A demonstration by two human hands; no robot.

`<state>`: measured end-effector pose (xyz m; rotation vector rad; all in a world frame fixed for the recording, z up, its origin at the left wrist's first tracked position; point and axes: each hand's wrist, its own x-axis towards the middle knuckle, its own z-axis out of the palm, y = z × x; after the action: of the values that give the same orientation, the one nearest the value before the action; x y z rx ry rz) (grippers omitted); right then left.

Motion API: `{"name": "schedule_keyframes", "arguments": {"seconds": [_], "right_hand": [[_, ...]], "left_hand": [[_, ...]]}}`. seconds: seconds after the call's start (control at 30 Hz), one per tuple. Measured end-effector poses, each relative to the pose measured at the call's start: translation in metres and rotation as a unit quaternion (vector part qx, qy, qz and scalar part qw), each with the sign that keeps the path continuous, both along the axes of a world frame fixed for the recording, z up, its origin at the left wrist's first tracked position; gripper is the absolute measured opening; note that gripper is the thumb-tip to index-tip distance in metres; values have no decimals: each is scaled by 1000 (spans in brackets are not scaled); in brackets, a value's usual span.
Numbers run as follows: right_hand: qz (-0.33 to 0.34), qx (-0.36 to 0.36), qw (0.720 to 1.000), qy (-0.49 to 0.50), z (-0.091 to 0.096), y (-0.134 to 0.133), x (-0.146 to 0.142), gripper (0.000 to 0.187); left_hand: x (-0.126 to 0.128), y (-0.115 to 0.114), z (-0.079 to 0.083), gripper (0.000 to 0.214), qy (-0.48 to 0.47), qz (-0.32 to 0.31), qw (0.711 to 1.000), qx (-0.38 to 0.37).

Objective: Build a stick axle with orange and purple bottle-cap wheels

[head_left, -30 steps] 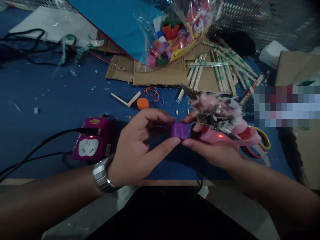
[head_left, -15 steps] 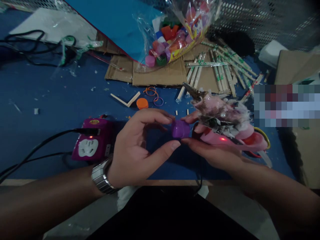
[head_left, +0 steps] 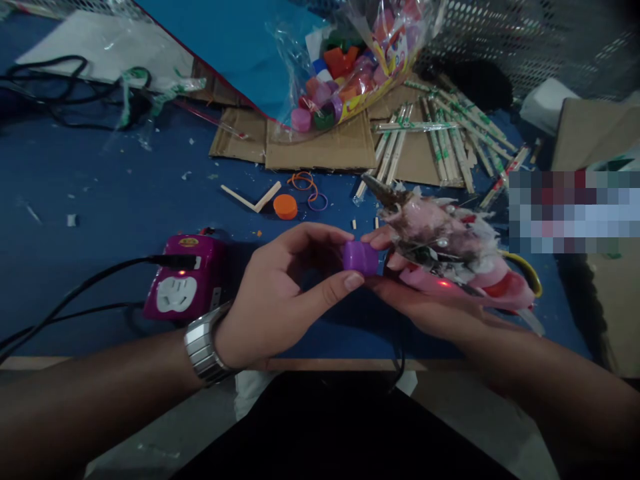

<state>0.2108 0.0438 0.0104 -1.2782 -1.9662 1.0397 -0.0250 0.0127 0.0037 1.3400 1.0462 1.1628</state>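
A small purple piece (head_left: 361, 258), looking like two plastic bottle caps set end to end, is held above the table between my hands. My left hand (head_left: 287, 293), with a metal watch at its wrist, pinches it by thumb and fingertips. On the other side, fingertips of my right hand (head_left: 420, 300) touch the purple piece. That same hand also grips a pink hot glue gun (head_left: 447, 267), its red light lit. Crusted glue, white shreds and small beads cover the gun's front, and its brown nozzle points up and left. The right palm is partly hidden beneath the gun.
A purple power adapter (head_left: 183, 277) with black cables lies left. Beyond my hands are an orange cap (head_left: 285, 207), rubber bands (head_left: 316, 200) and a bent stick (head_left: 256, 207). Farther back sit a bag of coloured caps (head_left: 345, 87), cardboard (head_left: 320, 150) and wrapped chopsticks (head_left: 443, 150).
My left fingers and thumb have closed in on the purple piece from slightly apart. The glue gun has tilted a little in my right hand.
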Motion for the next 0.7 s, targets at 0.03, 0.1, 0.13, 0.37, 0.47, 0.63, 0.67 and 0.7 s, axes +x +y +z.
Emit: {"name": "schedule_keyframes", "arguments": {"seconds": [0.03, 0.1, 0.13, 0.37, 0.47, 0.63, 0.67, 0.7], "right_hand": [[-5, 16, 1000, -9, 2, -1, -1, 43], [-14, 14, 1000, -3, 3, -4, -1, 38], [-15, -7, 1000, 9, 4, -5, -2, 37], [-43, -46, 997, 41, -1, -7, -2, 50], [-34, -53, 996, 59, 0, -7, -3, 45], [-17, -49, 997, 58, 6, -7, -4, 42], [-14, -54, 997, 56, 7, -7, -3, 42], [-10, -62, 997, 53, 7, -7, -3, 42]], "left_hand": [[0, 0, 0, 35, 5, 5, 1000, 3], [-2, 0, 0, 36, 16, 11, 1000, 5], [-2, 0, 0, 38, 22, 13, 1000, 4], [-5, 0, -1, 38, 43, -8, 999, 21], [-5, -2, -2, 40, 47, -8, 997, 54], [-7, -3, -6, 47, 59, -3, 996, 74], [-7, -3, -6, 48, 59, -6, 996, 70], [-7, -2, -6, 48, 58, -9, 996, 65]]}}
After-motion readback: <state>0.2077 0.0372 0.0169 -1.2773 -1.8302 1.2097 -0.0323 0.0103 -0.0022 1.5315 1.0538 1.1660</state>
